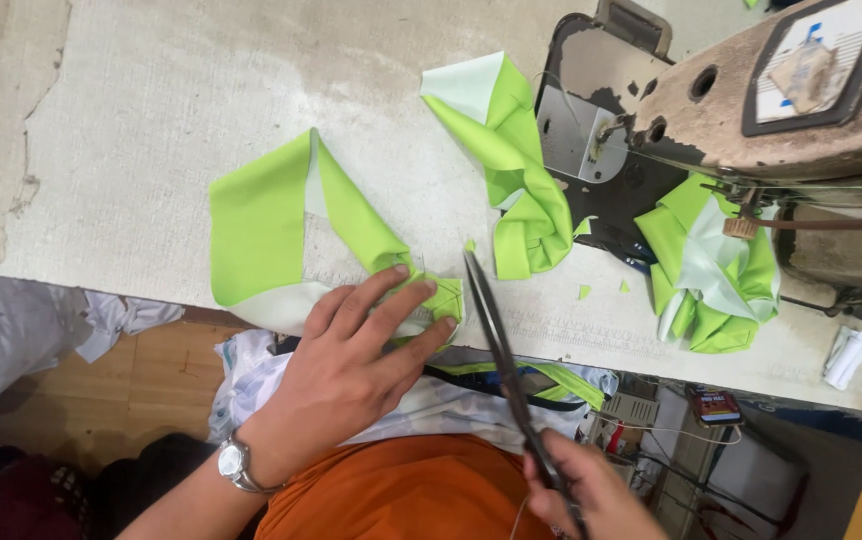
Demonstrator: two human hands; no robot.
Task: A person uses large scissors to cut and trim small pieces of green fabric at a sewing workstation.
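My left hand lies flat with fingers spread on the near end of a lime-green fabric strip that has a white lining, pinning it to the table edge. A watch sits on that wrist. My right hand grips the handles of long dark scissors. Their blades point away from me, with the tips just right of the folded strip end under my fingertips. Small green snippets lie to the right of the blades.
A worn sewing machine stands at the right on the white table. A twisted green and white strip lies left of its needle, a bunched pile beneath its arm. White cloth hangs lower left.
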